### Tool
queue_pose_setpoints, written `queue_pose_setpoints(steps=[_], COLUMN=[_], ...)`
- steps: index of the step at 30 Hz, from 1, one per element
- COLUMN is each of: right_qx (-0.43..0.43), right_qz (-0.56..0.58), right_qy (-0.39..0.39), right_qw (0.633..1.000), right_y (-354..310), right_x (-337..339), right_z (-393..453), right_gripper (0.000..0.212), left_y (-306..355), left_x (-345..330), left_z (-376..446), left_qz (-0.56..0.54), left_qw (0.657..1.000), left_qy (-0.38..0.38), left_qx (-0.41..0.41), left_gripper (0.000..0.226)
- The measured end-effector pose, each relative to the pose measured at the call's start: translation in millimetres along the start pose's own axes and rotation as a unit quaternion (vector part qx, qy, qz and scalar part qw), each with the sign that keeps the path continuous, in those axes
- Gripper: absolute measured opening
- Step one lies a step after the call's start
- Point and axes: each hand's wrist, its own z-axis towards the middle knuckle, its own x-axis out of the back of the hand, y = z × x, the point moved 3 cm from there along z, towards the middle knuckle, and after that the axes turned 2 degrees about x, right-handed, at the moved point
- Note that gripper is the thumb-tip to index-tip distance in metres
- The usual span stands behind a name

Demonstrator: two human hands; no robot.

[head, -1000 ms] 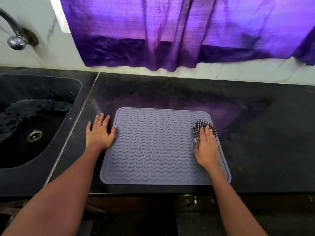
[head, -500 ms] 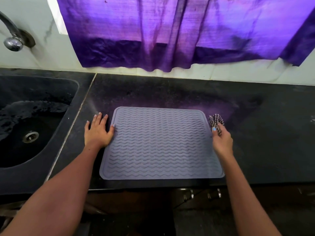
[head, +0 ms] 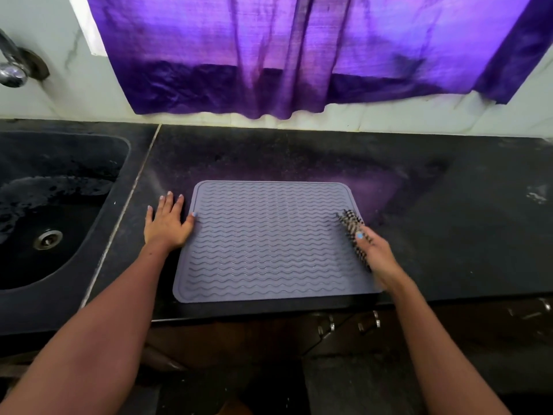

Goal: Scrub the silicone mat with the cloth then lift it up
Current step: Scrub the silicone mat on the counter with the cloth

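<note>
A grey silicone mat (head: 269, 241) with wavy ridges lies flat on the black counter, near its front edge. My left hand (head: 166, 224) rests flat on the counter at the mat's left edge, fingers spread, thumb touching the mat. My right hand (head: 375, 254) is at the mat's right edge, blurred by motion, gripping a black-and-white checked cloth (head: 351, 224) that sticks out past the fingers onto the mat.
A dark sink (head: 48, 211) with a drain lies to the left, a tap (head: 12, 67) above it on the wall. A purple curtain (head: 299, 55) hangs behind the counter (head: 449, 220). Cabinet handles (head: 369, 322) show below the counter's front edge.
My right hand with the cloth went from the mat's right part out past its right edge, then came back onto the edge, lower down. My left hand stayed in place.
</note>
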Motion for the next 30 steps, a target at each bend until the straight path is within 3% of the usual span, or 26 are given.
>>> queue_pose_setpoints(steps=[2, 3, 6, 8, 11, 14, 16, 19, 21, 22, 25, 27, 30], right_qx=[-0.045, -0.056, -0.027, 0.038, 0.095, 0.087, 0.082, -0.043, -0.103, -0.103, -0.018, 0.053, 0.107], right_qz=[0.076, 0.059, -0.111, -0.197, -0.401, -0.423, -0.381, -0.111, 0.039, 0.048, -0.071, -0.178, -0.386], right_qy=[0.078, 0.12, 0.18, 0.148, 0.081, 0.066, 0.035, 0.057, 0.126, 0.157, 0.175, 0.133, 0.032], right_qw=[0.993, 0.989, 0.977, 0.968, 0.907, 0.9, 0.92, 0.991, 0.986, 0.981, 0.982, 0.974, 0.916], right_y=[-6, -9, -12, -1, 23, 24, 25, 14, -3, -11, -40, -39, -17], right_x=[16, 21, 13, -8, -31, -30, -26, -10, -9, -14, -49, -79, -112], right_z=[2, -2, -33, -51, -58, -52, -45, -33, -30, -31, -48, -59, -70], right_gripper=[0.03, 0.032, 0.044, 0.048, 0.055, 0.056, 0.054, 0.044, 0.04, 0.04, 0.046, 0.053, 0.06], left_y=[-2, -3, -10, -12, -12, -11, -11, -11, -11, -12, -16, -20, -22], left_x=[2, 2, 0, -2, -4, -4, -4, -5, -4, -4, -3, -3, -1], left_z=[-2, -4, -24, -39, -52, -59, -63, -74, -80, -85, -100, -109, -121], left_qz=[-0.015, -0.02, -0.019, -0.011, -0.004, -0.001, 0.002, 0.016, 0.02, 0.019, 0.03, 0.037, 0.036], left_qw=[1.0, 0.999, 0.999, 0.999, 0.999, 0.999, 0.999, 0.999, 0.999, 0.999, 0.998, 0.998, 0.998], left_qy=[-0.021, -0.025, -0.014, 0.003, 0.012, 0.006, -0.002, 0.001, -0.003, -0.004, -0.006, -0.005, 0.002], left_qx=[-0.007, -0.015, -0.042, -0.052, -0.048, -0.043, -0.044, -0.043, -0.047, -0.049, -0.054, -0.058, -0.054], left_gripper=[0.061, 0.06, 0.061, 0.071, 0.074, 0.074, 0.074, 0.075, 0.075, 0.075, 0.076, 0.085, 0.093])
